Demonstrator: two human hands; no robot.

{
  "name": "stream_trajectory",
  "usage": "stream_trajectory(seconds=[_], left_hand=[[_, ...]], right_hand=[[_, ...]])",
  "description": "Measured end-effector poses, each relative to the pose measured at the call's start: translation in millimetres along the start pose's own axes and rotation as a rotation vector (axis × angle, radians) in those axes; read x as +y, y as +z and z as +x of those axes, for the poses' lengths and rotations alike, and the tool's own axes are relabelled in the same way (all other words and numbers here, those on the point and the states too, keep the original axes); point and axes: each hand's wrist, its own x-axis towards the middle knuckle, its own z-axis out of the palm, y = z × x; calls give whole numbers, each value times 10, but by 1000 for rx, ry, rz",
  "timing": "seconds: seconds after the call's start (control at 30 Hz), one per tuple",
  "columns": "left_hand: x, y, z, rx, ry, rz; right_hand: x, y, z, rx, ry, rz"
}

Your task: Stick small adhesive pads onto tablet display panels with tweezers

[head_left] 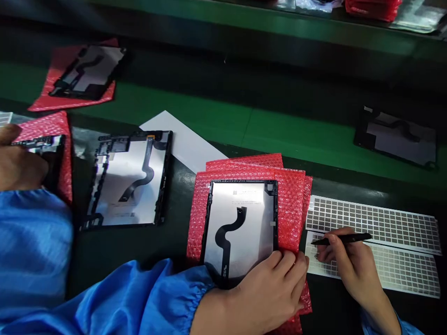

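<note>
Pinching the black pen-like tool (352, 238) in the right hand (352, 265) over the lower grid sheet (407, 272), and curling the left hand (267, 288) over the framed panel (253, 232), without clearly showing a grip.

Glossy blue sleeves (139, 298), the left cuff (201, 298) gathered

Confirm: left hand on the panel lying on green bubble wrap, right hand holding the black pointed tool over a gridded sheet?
Wrong colour: in the head view the bubble wrap is red. Rest stands: left hand on the panel, right hand holding the black pointed tool over a gridded sheet.
</note>
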Motion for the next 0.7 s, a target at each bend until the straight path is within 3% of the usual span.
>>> stream_trajectory(seconds=[0.13,0.27,0.4,0.5,0.6,0.7], left_hand=[[9,6,28,-4,9,-7],[-52,-120,43,-22,41,-28],[-178,-305,-116,123,117,-130],[-249,-346,-340,176,26,-139],[-335,-327,-539,60,-207,-32],[-458,-295,-660,-49,-317,15]], right_hand=[[-77,-11,40,31,33,175],[-259,1,66,112,14,224],[-575,152,179,120,-53,197],[-862,485,358,71,-84,187],[-1066,983,549,27,-63,162],[-1100,1438,678,-36,27,132]])
